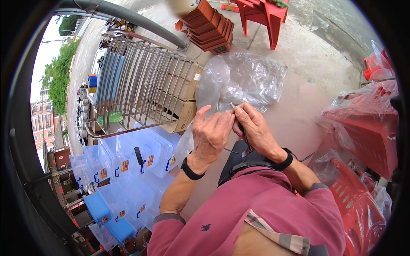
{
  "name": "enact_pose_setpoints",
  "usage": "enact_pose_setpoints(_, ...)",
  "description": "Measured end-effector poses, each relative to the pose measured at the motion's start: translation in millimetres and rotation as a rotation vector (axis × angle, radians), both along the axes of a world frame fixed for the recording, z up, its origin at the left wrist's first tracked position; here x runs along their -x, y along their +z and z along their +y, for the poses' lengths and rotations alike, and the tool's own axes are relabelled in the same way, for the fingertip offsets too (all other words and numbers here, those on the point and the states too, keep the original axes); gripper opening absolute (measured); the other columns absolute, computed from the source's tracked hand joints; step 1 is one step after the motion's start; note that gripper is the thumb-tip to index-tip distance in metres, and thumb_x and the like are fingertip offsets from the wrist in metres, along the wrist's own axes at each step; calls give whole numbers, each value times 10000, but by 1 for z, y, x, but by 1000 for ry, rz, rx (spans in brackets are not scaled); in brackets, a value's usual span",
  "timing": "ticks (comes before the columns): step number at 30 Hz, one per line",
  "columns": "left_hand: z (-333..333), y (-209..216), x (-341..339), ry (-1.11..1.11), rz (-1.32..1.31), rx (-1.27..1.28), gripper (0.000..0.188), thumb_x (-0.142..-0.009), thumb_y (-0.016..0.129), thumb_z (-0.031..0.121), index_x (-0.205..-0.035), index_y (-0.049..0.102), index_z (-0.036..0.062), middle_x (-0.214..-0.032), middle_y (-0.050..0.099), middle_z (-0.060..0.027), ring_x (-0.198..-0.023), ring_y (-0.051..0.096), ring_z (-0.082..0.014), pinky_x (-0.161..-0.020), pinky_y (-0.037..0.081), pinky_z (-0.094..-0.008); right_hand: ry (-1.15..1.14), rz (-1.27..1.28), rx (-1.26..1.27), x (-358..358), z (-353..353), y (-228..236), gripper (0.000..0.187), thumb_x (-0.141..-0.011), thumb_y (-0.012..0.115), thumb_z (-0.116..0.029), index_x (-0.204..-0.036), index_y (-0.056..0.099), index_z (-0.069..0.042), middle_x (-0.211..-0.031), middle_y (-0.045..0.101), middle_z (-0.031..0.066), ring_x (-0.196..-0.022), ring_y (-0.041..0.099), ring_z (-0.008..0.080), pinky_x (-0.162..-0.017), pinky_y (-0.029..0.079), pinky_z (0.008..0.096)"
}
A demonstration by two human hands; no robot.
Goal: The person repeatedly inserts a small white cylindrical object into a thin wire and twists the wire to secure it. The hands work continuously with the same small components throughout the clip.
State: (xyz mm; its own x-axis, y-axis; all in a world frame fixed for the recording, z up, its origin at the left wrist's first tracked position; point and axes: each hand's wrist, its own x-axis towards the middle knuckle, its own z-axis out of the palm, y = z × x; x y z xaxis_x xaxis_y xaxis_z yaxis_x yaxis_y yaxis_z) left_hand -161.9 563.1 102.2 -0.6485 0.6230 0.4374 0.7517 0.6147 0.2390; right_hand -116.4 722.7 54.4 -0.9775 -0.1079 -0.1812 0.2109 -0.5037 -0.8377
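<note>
Out in the open, over a concrete floor (318,53). Off to the left, a metal rack (124,133), with cartons (186,114) seen at its bars and clear bins (145,145) stacked nearer. Toward the top, nested brown pots (211,34) beside a red stool (273,19); on the right, wrapped red chairs (363,136). Ahead of both grips, a clear bag (256,77), crumpled on the floor.

In the middle, between the two grips: a small dark tool (241,129) with a pale, pointed tip, its exact kind too small to tell. Pinched between thumb and fingers of the right grip (258,132). Close beside, the left grip (209,134), back upward, fingertips bent in near the tip, one finger stuck out to the side. Cannot tell whether pinching anything there, with the inner side hidden.

To work well, hold the tool firmly and well back from the point, leaving left fingertips out of its line. Brace grip against grip; probably worth more than force on so small a thing. Tilt the tip into clear sight, and steer both wrists clear of the thin cable (232,151) below.
</note>
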Motion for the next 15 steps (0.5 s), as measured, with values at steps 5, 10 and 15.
enact_pose_setpoints(5, 3, 0, 8, -20, 9, -30, 88, -957, 740, 54, -1035, 721, 18, -753, 684, -62, -683, 694, -236, -983, 521, -446, -136, 8, 29, -10, -19, 11, 344, -1181, 462, -349, -1214, 534, -14, -711, 517, -10, -599, 434, 49, -532, 366, 239)
enact_pose_setpoints(10, 5, -1, 18, -116, 48, -52, 118, -932, 758, 15, -1046, 727, 11, -691, 636, -48, -624, 647, -233, -962, 532, -440, -163, 3, -86, -4, -14, 9, 317, -1183, 458, -323, -1149, 540, -20, -741, 529, -6, -595, 440, 48, -528, 370, 244)
enact_pose_setpoints(15, 20, -12, 27, -177, 12, -88, 141, -928, 764, 17, -1065, 725, 16, -692, 631, -44, -617, 641, -230, -982, 521, -437, -207, -63, -150, 0, 7, 8, 319, -1174, 462, -323, -1059, 537, -35, -661, 508, -12, -552, 406, 53, -514, 360, 255)
